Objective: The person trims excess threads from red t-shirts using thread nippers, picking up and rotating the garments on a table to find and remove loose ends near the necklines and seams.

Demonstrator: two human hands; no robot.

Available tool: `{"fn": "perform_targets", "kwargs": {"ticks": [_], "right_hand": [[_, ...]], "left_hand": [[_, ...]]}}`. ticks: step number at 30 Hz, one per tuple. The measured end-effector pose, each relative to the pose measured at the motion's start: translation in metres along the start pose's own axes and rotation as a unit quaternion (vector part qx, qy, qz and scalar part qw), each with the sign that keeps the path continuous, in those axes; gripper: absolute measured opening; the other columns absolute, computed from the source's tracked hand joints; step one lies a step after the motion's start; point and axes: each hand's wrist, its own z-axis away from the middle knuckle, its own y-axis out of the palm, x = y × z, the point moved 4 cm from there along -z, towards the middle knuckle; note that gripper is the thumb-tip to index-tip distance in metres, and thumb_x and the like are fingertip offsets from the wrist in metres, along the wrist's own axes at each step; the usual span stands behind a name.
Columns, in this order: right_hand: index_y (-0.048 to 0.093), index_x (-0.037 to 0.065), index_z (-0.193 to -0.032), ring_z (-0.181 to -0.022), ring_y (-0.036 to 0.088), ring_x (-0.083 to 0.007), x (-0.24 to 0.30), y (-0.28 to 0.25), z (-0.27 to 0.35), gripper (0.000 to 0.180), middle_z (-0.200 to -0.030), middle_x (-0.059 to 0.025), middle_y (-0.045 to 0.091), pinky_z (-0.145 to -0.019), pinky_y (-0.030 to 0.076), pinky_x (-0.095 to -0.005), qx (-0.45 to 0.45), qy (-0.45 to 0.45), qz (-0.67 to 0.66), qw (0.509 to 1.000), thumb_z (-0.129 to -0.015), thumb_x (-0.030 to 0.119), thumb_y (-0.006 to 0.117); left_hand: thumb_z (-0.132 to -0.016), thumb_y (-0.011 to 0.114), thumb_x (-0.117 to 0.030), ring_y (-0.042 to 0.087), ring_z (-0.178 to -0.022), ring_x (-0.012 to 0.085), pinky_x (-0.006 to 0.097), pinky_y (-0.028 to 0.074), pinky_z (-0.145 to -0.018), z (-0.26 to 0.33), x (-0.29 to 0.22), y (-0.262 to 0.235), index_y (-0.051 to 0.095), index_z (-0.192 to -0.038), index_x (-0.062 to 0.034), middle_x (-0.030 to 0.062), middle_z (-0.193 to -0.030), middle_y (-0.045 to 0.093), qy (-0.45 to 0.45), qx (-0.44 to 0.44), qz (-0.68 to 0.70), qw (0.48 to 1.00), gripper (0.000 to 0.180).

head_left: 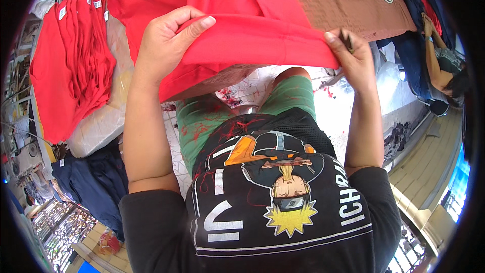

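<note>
Fabric (242,40), red: near edge pinched in both left hand (164,40) and right hand (357,59), the right also holding small dark object (347,41); remainder lying across brown-covered worktop (336,2).

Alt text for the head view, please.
Left hand and right hand hold red cloth taut between them at a brown-covered table; the right also holds a small dark item. Red garments lie at left, navy cloth nearer; another person's arm shows at right.

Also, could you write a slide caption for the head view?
Left hand and right hand hold red cloth outstretched, with red garments at left.
</note>
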Motion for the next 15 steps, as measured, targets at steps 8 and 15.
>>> {"fn": "perform_targets", "kwargs": {"ticks": [8,15], "right_hand": [[0.067,0.001,-0.097,-0.082,0.066,-0.0284,-0.027,0.028,-0.023,0.027,-0.084,-0.0167,0.068,-0.076,0.050,-0.0359,-0.073,-0.030,0.201,0.976,-0.084,0.025,0.069],[0.067,0.003,-0.100,-0.085,0.069,-0.0307,-0.005,0.035,-0.015,0.021,-0.091,-0.0162,0.070,-0.076,0.053,-0.0365,-0.050,-0.033,0.135,0.989,-0.084,0.016,0.069]], "left_hand": [[-0.083,0.071,-0.019,0.064,-0.093,0.0249,0.033,0.051,-0.081,-0.015,0.010,0.023,0.067,-0.095,-0.0035,0.0104,-0.099,0.067,0.103,-0.134,-0.343,0.924,0.020],[-0.077,0.073,-0.016,0.062,-0.097,0.0242,0.034,0.050,-0.084,-0.015,-0.020,0.110,0.070,-0.101,-0.0080,0.0062,-0.105,0.064,0.223,-0.039,-0.243,0.943,0.025]]}}
